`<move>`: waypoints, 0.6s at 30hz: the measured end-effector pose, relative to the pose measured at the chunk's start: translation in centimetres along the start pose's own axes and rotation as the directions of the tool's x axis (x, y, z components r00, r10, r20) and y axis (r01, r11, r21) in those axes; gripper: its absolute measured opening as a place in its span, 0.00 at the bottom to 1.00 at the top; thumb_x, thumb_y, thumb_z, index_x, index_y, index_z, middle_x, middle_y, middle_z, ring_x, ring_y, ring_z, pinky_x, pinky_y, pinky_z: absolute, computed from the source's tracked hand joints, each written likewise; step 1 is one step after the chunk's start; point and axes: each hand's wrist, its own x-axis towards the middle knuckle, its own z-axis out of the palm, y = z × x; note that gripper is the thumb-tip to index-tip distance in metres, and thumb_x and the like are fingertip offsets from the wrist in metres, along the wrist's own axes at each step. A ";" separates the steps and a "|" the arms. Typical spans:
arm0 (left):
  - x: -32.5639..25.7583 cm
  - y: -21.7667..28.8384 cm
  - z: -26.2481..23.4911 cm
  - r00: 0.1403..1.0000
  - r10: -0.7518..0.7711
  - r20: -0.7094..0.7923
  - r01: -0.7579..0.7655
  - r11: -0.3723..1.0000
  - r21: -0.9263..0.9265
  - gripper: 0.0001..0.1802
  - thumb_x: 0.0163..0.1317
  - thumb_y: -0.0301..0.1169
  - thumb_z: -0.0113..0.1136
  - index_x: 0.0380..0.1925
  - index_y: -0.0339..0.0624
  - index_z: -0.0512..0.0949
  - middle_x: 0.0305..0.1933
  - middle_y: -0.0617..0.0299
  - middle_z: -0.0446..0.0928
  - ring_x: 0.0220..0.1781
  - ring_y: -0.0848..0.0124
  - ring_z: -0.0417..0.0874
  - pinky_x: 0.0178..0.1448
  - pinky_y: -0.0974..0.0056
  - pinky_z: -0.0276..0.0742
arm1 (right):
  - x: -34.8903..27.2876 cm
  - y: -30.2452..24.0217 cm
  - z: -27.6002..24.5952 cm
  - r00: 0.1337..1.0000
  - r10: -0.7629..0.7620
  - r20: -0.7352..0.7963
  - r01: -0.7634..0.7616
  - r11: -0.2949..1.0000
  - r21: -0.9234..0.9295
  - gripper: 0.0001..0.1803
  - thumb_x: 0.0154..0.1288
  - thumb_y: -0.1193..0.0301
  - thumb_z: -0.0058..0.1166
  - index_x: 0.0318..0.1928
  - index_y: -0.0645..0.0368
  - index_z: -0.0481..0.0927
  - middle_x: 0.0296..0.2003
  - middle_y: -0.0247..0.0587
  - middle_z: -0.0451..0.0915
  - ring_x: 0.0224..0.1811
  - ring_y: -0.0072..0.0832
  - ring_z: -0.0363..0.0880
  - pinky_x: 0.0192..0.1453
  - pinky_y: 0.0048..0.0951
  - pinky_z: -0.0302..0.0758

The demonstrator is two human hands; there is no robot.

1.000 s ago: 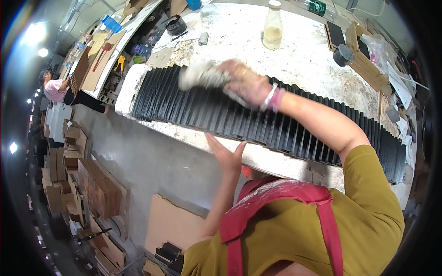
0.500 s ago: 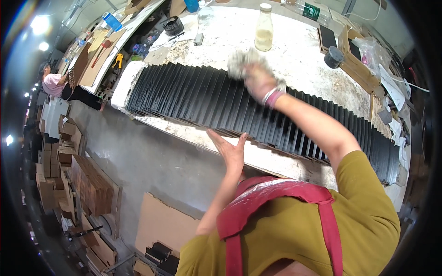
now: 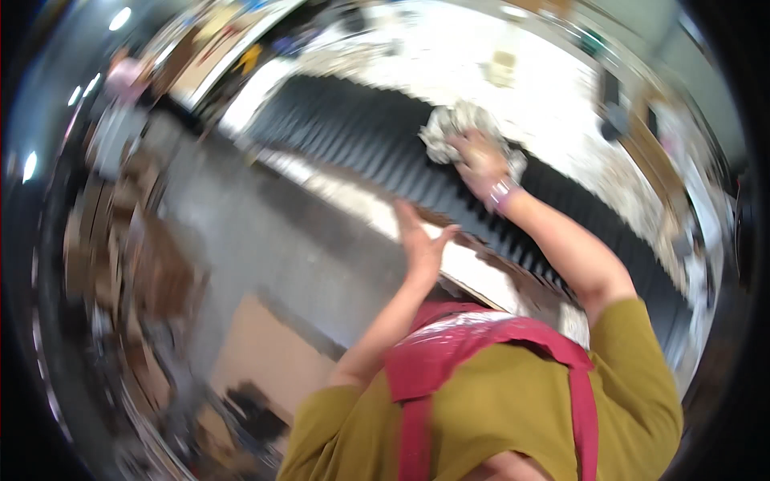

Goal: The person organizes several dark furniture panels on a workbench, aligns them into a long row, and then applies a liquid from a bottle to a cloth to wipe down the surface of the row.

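Right hand (image 3: 480,164) is pressing a crumpled rag (image 3: 449,128) onto the black ribbed panel (image 3: 353,136), fingers closed over the cloth; rag is sitting on the panel's far part, roughly mid-length; left hand (image 3: 419,240) is hanging open, fingers spread, just over the panel's near edge by the white bench (image 3: 361,204), probably not touching, frame is blurred; person in pink (image 3: 124,76) is standing far left.
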 end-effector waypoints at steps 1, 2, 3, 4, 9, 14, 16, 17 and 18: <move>-0.1 0.9 0.6 1.000 -0.004 -0.001 0.004 0.996 0.088 0.60 0.44 0.41 0.75 0.68 0.24 0.47 0.72 0.32 0.48 0.74 0.45 0.52 0.76 0.53 0.49 | -1.6 0.3 0.7 0.990 -0.139 0.002 0.137 0.978 0.156 0.21 0.52 0.75 0.56 0.50 0.54 0.78 0.47 0.48 0.73 0.53 0.46 0.72 0.58 0.38 0.69; 0.7 2.4 1.0 0.996 -0.056 0.067 0.050 0.995 0.082 0.50 0.46 0.34 0.72 0.66 0.30 0.55 0.69 0.38 0.57 0.70 0.45 0.58 0.73 0.54 0.54 | -3.4 -0.6 -0.5 0.975 -0.149 0.163 0.081 0.927 0.365 0.23 0.52 0.75 0.57 0.52 0.53 0.78 0.51 0.46 0.73 0.56 0.41 0.72 0.60 0.34 0.68; 0.7 0.3 1.9 0.947 -0.152 0.282 0.125 0.986 0.110 0.41 0.45 0.27 0.67 0.62 0.37 0.62 0.64 0.44 0.64 0.67 0.45 0.61 0.71 0.55 0.58 | -4.6 -1.9 -2.3 0.884 -0.036 0.467 -0.238 0.824 0.514 0.23 0.55 0.75 0.56 0.54 0.57 0.77 0.58 0.45 0.71 0.59 0.35 0.70 0.62 0.29 0.67; -0.4 -0.4 3.2 0.995 -0.087 0.057 0.102 0.926 -0.363 0.38 0.44 0.26 0.67 0.59 0.41 0.65 0.61 0.45 0.68 0.68 0.44 0.60 0.72 0.54 0.57 | -4.0 -1.6 -4.5 0.734 -0.098 0.672 -0.509 0.575 0.640 0.22 0.58 0.75 0.54 0.56 0.62 0.76 0.59 0.45 0.71 0.60 0.31 0.71 0.64 0.27 0.67; 0.3 4.7 0.1 0.946 0.320 -0.056 -0.286 0.901 0.326 0.49 0.48 0.47 0.70 0.67 0.40 0.58 0.75 0.45 0.45 0.76 0.44 0.45 0.72 0.38 0.49 | -2.6 6.8 -6.9 0.966 0.080 0.247 -0.257 0.438 0.862 0.31 0.59 0.82 0.40 0.67 0.63 0.63 0.63 0.44 0.68 0.66 0.33 0.65 0.69 0.32 0.62; 0.7 4.0 0.6 0.949 0.305 -0.078 -0.253 0.886 0.389 0.35 0.52 0.47 0.63 0.59 0.44 0.70 0.70 0.50 0.57 0.75 0.46 0.48 0.69 0.35 0.52 | -1.8 7.6 -2.9 0.744 -0.517 0.423 0.615 0.777 -0.133 0.26 0.64 0.77 0.42 0.64 0.60 0.67 0.60 0.38 0.71 0.63 0.32 0.67 0.68 0.29 0.61; 0.9 3.9 1.7 0.941 0.332 -0.068 -0.285 0.883 0.372 0.35 0.53 0.47 0.63 0.60 0.44 0.69 0.69 0.50 0.57 0.75 0.47 0.47 0.69 0.35 0.53 | 1.5 17.0 -4.0 0.939 -0.043 0.341 -0.073 0.944 0.321 0.25 0.64 0.79 0.43 0.63 0.60 0.68 0.58 0.39 0.72 0.61 0.30 0.69 0.65 0.27 0.64; 1.0 4.3 2.4 0.929 0.364 -0.068 -0.310 0.865 0.394 0.36 0.53 0.48 0.62 0.60 0.44 0.69 0.69 0.51 0.57 0.75 0.47 0.48 0.69 0.35 0.53 | 2.6 23.4 -5.7 0.949 0.043 0.311 -0.124 0.962 0.244 0.24 0.64 0.80 0.43 0.62 0.61 0.69 0.57 0.40 0.72 0.60 0.29 0.70 0.64 0.27 0.65; 1.1 4.4 2.6 0.926 0.373 -0.062 -0.323 0.867 0.380 0.36 0.53 0.48 0.62 0.60 0.44 0.69 0.69 0.51 0.57 0.75 0.47 0.48 0.69 0.35 0.53 | 3.4 26.1 -7.0 0.954 0.198 0.224 -0.266 0.905 0.333 0.24 0.64 0.80 0.42 0.61 0.64 0.68 0.58 0.42 0.72 0.60 0.30 0.70 0.65 0.28 0.65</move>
